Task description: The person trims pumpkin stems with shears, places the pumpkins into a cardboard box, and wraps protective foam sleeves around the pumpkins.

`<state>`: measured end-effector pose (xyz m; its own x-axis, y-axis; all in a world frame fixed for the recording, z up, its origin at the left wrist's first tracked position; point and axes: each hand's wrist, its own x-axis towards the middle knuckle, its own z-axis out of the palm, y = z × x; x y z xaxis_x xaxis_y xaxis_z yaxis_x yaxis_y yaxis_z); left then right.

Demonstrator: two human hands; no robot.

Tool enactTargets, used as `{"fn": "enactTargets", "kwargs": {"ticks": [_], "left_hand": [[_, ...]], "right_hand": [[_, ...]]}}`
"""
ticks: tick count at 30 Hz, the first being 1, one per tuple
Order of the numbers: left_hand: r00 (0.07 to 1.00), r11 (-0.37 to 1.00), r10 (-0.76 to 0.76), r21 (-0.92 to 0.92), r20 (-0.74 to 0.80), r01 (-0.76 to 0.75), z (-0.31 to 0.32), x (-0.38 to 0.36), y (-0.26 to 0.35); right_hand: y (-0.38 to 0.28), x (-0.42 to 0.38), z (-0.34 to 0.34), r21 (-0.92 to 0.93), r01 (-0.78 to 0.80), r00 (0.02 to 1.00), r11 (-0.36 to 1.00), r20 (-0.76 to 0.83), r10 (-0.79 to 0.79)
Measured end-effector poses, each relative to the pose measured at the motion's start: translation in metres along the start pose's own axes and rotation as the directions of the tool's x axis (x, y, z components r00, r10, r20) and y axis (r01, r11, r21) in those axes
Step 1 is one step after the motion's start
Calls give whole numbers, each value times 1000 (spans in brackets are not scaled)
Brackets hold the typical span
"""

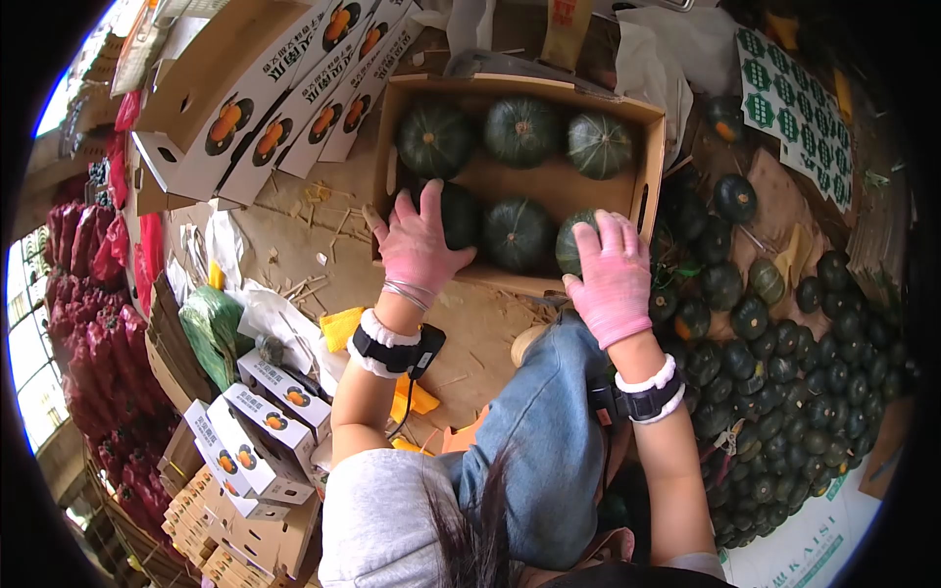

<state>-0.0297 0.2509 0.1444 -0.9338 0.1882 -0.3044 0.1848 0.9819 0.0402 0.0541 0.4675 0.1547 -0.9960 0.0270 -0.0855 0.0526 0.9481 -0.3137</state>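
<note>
A cardboard box [627, 186] in front of me holds two rows of dark green squashes. Three lie in the far row: a left squash [434, 139], a middle squash [521, 131] and a paler striped squash [599, 145]. My left hand [421, 240], in a pink glove, has its fingers spread against the near-left squash [459, 216], partly covering it. Beside that sits the near-middle squash [518, 233], untouched. On the near-right squash [569, 245] rests my right hand [616, 274], also pink-gloved, with fingers extended and thumb apart; it hides much of that squash.
Several printed cartons [230, 132] stand at the upper left, with more folded cartons [260, 441] at the lower left. A large heap of squashes [784, 372] fills the right side. A sticker sheet [794, 113] lies at the upper right. Red net sacks [103, 343] are stacked far left.
</note>
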Motion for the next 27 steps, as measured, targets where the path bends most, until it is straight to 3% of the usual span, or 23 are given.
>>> {"fn": "enactTargets", "kwargs": {"ticks": [2, 4, 7, 10, 12, 13, 14, 15, 16, 17, 19, 20, 23, 24, 27], "left_hand": [[997, 999, -30, 37, 67, 28, -8, 3, 7], [987, 995, -69, 80, 142, 58, -19, 6, 13], [998, 1000, -4, 7, 56, 4, -23, 3, 7], [990, 972, 1, -232, -143, -34, -38, -12, 7], [965, 780, 20, -600, -260, -178, -37, -18, 8], [947, 623, 4, -740, -320, -253, -36, -21, 11], [962, 400, 13, -880, -274, -256, -37, -22, 21], [954, 345, 44, -891, -297, -293, -36, -23, 33], [935, 467, 121, -812, -334, -350, -33, -20, 40], [913, 573, 203, -713, -355, -404, -29, -17, 44], [888, 769, 226, -487, -399, -415, -16, -15, 54], [883, 834, 213, -393, -418, -387, -13, -15, 58], [963, 952, 147, -231, -224, -199, 1, -18, 58], [952, 955, 226, -145, -207, -258, 3, -19, 56], [913, 927, 269, -173, -308, -332, 13, -27, 57]], "right_hand": [[0, 5, 17, -92, 100, 991, 991, -83, -107], [-8, 9, 21, -78, 97, 995, 992, -21, -99], [-16, 15, 22, -67, 60, 997, 996, 42, -58], [-14, 20, 31, -79, 42, 999, 996, 7, -42], [-17, 22, 37, -91, 52, 999, 995, 2, -52], [-26, 23, 28, -4, 39, 997, 999, 62, -38], [-25, 24, 30, 85, 124, 990, 989, 55, -129], [-23, 24, 32, 172, 211, 974, 962, 41, -221], [-22, 22, 26, 89, 302, 947, 949, 89, -310], [-16, 17, 26, 129, 325, 944, 937, 26, -330], [3, 1, 25, 205, 375, 927, 904, -93, -364], [11, -7, 11, 265, 359, 933, 895, -68, -354], [35, -39, -8, 221, 319, 948, 922, -58, -314], [37, -47, -10, 188, 305, 952, 934, -39, -303], [40, -61, -10, 125, 269, 963, 955, -12, -270]]}}
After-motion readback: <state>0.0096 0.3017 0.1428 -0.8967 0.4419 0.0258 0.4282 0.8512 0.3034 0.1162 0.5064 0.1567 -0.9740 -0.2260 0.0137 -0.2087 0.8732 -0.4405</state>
